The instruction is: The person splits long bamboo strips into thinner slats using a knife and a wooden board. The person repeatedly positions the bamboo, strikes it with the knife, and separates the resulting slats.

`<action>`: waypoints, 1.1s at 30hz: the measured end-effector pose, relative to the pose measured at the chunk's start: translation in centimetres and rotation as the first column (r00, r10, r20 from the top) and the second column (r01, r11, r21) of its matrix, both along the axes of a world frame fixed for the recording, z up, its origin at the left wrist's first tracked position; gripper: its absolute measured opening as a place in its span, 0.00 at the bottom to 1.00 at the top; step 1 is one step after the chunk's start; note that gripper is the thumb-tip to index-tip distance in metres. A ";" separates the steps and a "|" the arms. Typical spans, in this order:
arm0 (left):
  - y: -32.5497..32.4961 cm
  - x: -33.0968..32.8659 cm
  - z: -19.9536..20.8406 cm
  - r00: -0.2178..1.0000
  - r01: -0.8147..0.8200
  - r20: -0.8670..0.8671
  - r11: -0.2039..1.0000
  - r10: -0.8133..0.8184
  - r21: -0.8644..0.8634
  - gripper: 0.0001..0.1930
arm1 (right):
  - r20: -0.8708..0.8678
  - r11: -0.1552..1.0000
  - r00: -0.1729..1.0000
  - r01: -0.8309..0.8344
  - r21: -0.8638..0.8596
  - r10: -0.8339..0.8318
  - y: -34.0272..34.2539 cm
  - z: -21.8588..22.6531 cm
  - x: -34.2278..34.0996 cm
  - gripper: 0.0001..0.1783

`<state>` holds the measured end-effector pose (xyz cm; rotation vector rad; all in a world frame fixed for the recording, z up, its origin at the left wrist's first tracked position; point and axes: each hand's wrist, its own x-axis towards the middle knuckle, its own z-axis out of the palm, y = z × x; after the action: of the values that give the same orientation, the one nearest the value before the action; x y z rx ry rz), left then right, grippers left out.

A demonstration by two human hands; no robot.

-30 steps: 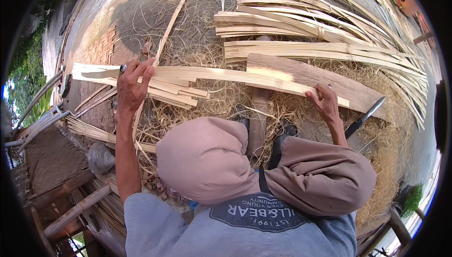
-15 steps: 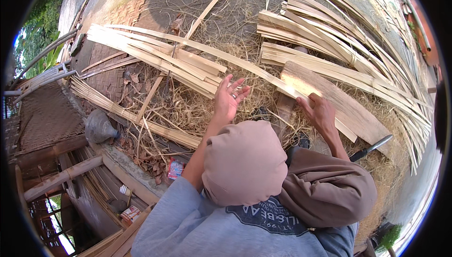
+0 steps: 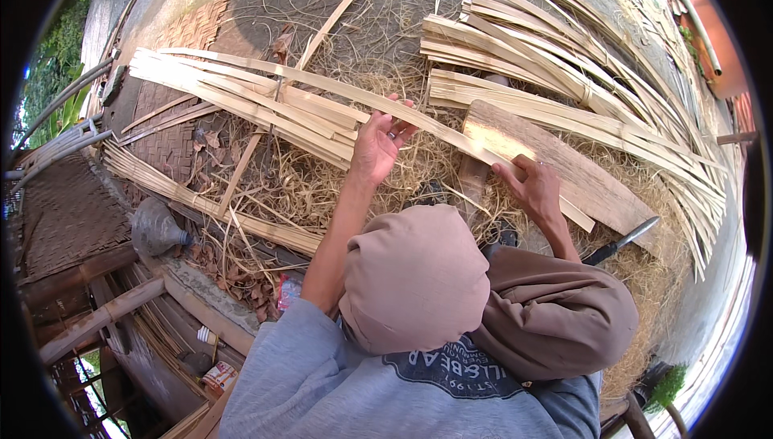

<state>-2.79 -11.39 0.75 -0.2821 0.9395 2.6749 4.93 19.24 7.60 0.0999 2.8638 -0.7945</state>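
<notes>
A long, pale bamboo strip [image 3: 445, 131] slants across the middle from the far left bundle to the right. My left hand [image 3: 375, 149] is under it, palm up, with its fingers curled round the strip's edge. Farther right my right hand [image 3: 535, 189] pinches the strip between thumb and fingers, and the end runs on past that hand. Beneath this stretch lies a wooden board [image 3: 576, 167]. A knife [image 3: 636, 231] with a dark handle rests at the board's near right end, beside my right forearm.
Bundles of split bamboo strips [image 3: 531, 57] lie at the far right, and more strips [image 3: 250, 101] on the left. Curly shavings [image 3: 322, 177] cover the ground. A clear plastic jug [image 3: 155, 228] lies at left, by a wooden frame [image 3: 105, 322]. Brown cloth folds [image 3: 564, 318] bulge close in front.
My left hand has risen from below the strip, and its spread fingers have curled round the strip. My right hand keeps its pinch. The whole view has shifted slightly.
</notes>
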 end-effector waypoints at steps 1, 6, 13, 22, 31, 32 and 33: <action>0.1 0.2 -0.1 1.000 -0.010 -0.026 0.997 0.009 -0.070 0.16 | 0.016 1.000 1.000 0.001 -0.004 -0.001 0.0 -0.1 0.0 0.31; -0.1 1.2 -1.5 0.996 -0.072 0.029 0.947 0.086 -0.314 0.12 | 0.071 1.000 0.997 -0.010 -0.008 0.011 -0.2 -0.1 0.4 0.32; 0.0 2.7 -1.6 0.986 -0.100 -0.164 0.632 -0.044 -0.768 0.14 | 0.086 0.999 0.996 0.016 -0.044 -0.012 -0.3 -0.9 0.7 0.32; 4.7 5.2 3.8 0.992 0.111 0.070 0.993 -0.109 -0.027 0.20 | 0.050 0.944 0.999 0.023 -0.330 -0.007 -0.1 -1.9 1.4 0.27; 0.2 2.5 4.4 0.996 -0.052 -0.081 0.929 0.024 -0.365 0.19 | -0.231 0.952 0.973 -0.085 -0.294 0.016 -0.3 -2.6 0.2 0.26; -2.2 1.4 2.9 0.999 -0.045 -0.038 0.929 0.033 -0.367 0.16 | -0.324 0.976 0.945 -0.110 -0.189 0.044 -0.3 -2.7 0.3 0.26; -5.3 0.5 0.9 0.996 -0.085 -0.001 0.915 0.092 -0.396 0.17 | -0.154 0.971 0.988 -0.026 -0.238 -0.011 -0.1 -2.2 0.3 0.26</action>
<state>-2.30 -16.64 1.61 -0.4420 1.4947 2.5325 5.27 19.09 5.42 -0.0041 2.8783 -1.1873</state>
